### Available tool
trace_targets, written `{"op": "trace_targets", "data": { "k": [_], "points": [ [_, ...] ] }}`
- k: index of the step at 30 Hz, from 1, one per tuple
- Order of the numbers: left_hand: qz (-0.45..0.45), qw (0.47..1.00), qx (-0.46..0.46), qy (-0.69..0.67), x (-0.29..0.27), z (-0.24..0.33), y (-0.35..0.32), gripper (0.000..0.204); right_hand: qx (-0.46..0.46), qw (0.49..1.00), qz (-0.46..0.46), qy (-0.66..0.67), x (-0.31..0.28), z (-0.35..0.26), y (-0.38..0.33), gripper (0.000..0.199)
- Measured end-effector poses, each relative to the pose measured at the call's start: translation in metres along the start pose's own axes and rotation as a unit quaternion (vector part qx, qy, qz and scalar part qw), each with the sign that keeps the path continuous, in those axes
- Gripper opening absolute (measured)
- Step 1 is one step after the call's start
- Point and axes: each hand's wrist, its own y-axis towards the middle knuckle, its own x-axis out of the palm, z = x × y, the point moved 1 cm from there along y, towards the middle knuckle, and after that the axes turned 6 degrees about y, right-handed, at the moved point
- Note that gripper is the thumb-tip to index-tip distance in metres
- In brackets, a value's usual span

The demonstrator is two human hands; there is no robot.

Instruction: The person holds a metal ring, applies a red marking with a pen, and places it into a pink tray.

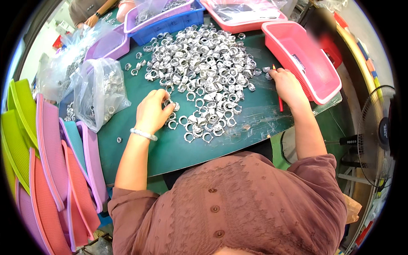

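Note:
A large heap of silver metal rings (204, 63) covers the middle of the green table. At its left edge, my left hand (152, 111), with a pale bangle at the wrist, is closed with bent fingers on a ring (176, 106); other loose rings lie beside it. To the right of the heap, my right hand (287, 84) is closed, thumb and fingertips at a ring (268, 76), with another ring just beyond. A red pencil (280, 104) runs beneath this hand, its tip showing past the fingers; whether it is held I cannot tell.
A pink basket (316, 89) stands right of my right hand. Pink, blue and purple trays (170, 30) line the far side. Plastic bags of rings (100, 91) sit at the left, above stacked coloured baskets (53, 148). A fan (376, 136) is at the right; another person's hand (91, 20) shows far left.

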Motion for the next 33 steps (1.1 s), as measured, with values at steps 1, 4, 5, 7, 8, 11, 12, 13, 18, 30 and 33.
{"op": "trace_targets", "data": {
  "k": [1,4,5,7,8,11,12,13,18,30,33],
  "points": [
    [-0.007,1.000,-0.001,0.004,0.000,0.000,0.001,0.021,0.006,1.000,0.016,0.008,-0.003,-0.003,0.000,0.023],
    [-0.020,1.000,-0.001,0.017,0.004,-0.004,0.003,0.021,-0.016,0.997,0.069,0.025,-0.010,-0.013,0.004,0.030],
    [-0.013,1.000,-0.002,0.016,0.005,-0.005,0.005,0.020,-0.037,0.995,0.087,0.035,-0.013,-0.019,0.007,0.030],
    [-0.003,1.000,-0.006,-0.008,0.003,-0.007,0.007,0.019,-0.076,0.989,0.110,0.062,-0.022,-0.035,0.014,0.027],
    [0.002,1.000,-0.008,-0.019,0.002,-0.006,0.009,0.018,-0.107,0.983,0.114,0.098,-0.022,-0.044,0.018,0.026],
    [-0.005,0.949,-0.032,-0.315,-0.002,-0.002,0.011,0.013,-0.193,0.946,0.122,0.228,-0.022,-0.076,0.031,0.022],
    [-0.012,0.890,-0.027,-0.454,-0.003,0.002,0.012,0.013,-0.218,0.935,0.096,0.263,-0.024,-0.088,0.036,0.022],
    [-0.065,0.821,-0.046,-0.565,-0.007,0.005,0.011,0.017,-0.244,0.917,0.083,0.304,-0.022,-0.099,0.041,0.024],
    [-0.018,0.710,0.024,-0.703,0.005,0.007,0.013,0.024,-0.153,0.744,-0.134,0.636,-0.017,-0.159,0.054,0.026],
    [0.067,0.726,0.068,-0.681,0.022,0.008,0.001,0.030,-0.145,0.618,-0.089,0.767,0.013,-0.185,0.048,0.027],
    [0.064,0.732,0.054,-0.676,0.026,0.009,-0.001,0.029,-0.142,0.609,-0.096,0.775,0.015,-0.183,0.046,0.026]
  ]
}}
